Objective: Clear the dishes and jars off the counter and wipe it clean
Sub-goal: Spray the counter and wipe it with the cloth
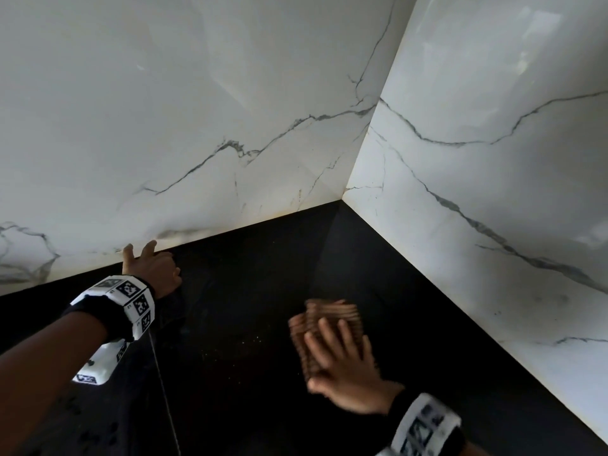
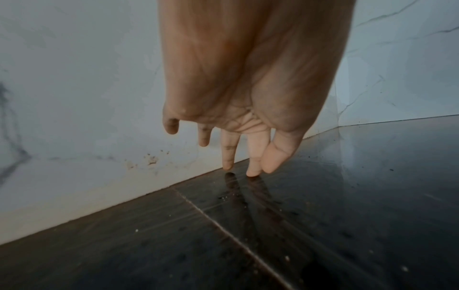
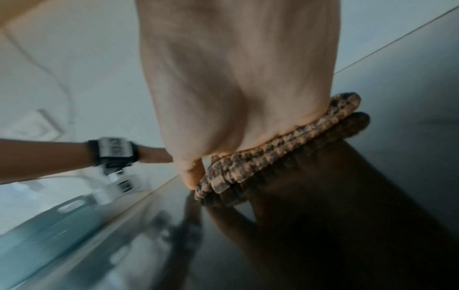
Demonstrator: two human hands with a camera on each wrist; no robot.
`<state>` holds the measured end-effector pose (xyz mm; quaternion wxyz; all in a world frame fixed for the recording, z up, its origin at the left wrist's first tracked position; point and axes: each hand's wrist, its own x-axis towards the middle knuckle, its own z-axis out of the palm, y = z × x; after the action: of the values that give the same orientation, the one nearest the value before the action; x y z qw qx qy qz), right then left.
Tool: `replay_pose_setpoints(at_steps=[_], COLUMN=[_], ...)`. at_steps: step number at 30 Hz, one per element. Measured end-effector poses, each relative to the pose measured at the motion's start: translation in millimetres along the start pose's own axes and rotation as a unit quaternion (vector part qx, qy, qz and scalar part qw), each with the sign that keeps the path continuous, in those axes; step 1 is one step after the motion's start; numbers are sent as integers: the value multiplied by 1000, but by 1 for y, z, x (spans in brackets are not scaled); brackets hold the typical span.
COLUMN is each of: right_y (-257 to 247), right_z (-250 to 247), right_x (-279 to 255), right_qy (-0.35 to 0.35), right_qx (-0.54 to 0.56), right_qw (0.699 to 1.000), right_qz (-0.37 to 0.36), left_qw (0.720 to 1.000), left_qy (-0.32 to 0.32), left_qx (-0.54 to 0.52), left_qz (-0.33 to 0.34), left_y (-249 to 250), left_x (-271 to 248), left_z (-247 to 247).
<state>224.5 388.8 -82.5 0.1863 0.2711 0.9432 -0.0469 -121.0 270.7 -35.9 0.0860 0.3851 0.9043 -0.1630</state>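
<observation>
A folded brown ribbed cloth [image 1: 329, 327] lies on the black glossy counter [image 1: 250, 291] near the corner. My right hand [image 1: 342, 353] presses flat on it with straight fingers; in the right wrist view the palm [image 3: 236, 88] covers most of the cloth [image 3: 273, 153]. My left hand [image 1: 149, 263] stands at the back of the counter by the wall, fingers spread and straight. In the left wrist view its fingertips [image 2: 253, 171] touch the counter [image 2: 347, 196] and hold nothing. Small crumbs [image 1: 243, 343] dot the counter between the hands.
White marble walls [image 1: 230, 126] meet in a corner at the back right and bound the counter on two sides. A seam [image 1: 164, 390] runs across the counter. Brown stains [image 2: 151, 160] mark the wall base. A pale ribbed object [image 3: 49, 221] shows blurred at the left.
</observation>
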Motion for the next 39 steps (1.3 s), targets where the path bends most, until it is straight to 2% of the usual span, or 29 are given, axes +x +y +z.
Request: replay_pose_setpoints(at_steps=[4,6,8,11,13,15,17,19,21,23,25,28,30,32,34,36,39], right_y=[-41,-37,-19,26,60,89,112,124,125,124,130,167,145,70,18,-30,-90], right_z=[45,53,59,58,45,31,18,5,-14,-31,-39,-6,-17,-74,-99,-112,-103], right_x=[-50,-73,-86,-94,-97,-95,-78,-53,-28,1,47,149,195,189,198,203,201], right_qy=[70,87,78,31,53,25,-6,-12,11,28,11,-12,-21,-23,-32,-53,-77], right_qx=[-42,-78,-65,-3,49,118,160,178,201,244,272,290,257,237,201,181,137], right_qw=[996,991,993,999,993,978,955,940,927,912,907,912,928,945,961,974,988], right_qz=[-36,-58,-51,11,88,171,250,291,315,328,321,290,269,225,187,124,3], left_qw=[1000,1000,1000,1000,999,1000,1000,1000,1000,999,998,997,997,997,998,997,996], left_qy=[-10,-11,-14,-11,-6,5,12,12,6,-7,-16,-15,-11,-9,-4,3,-5], left_qx=[0,-18,-26,-23,-33,-27,-13,1,17,29,36,40,43,42,40,50,64], left_qz=[-5,-10,-11,-3,0,6,12,15,20,30,42,56,60,60,56,56,57], left_y=[-4,-7,-9,-10,-12,-12,-10,-8,-5,-3,-2,0,1,2,3,5,9], left_x=[-1,0,-3,-8,-10,-11,-12,-13,-11,-8,-5,0,3,6,7,8,7], left_z=[1,2,3,3,3,3,2,0,-2,-4,-8,-11,-10,-9,-8,-9,-12])
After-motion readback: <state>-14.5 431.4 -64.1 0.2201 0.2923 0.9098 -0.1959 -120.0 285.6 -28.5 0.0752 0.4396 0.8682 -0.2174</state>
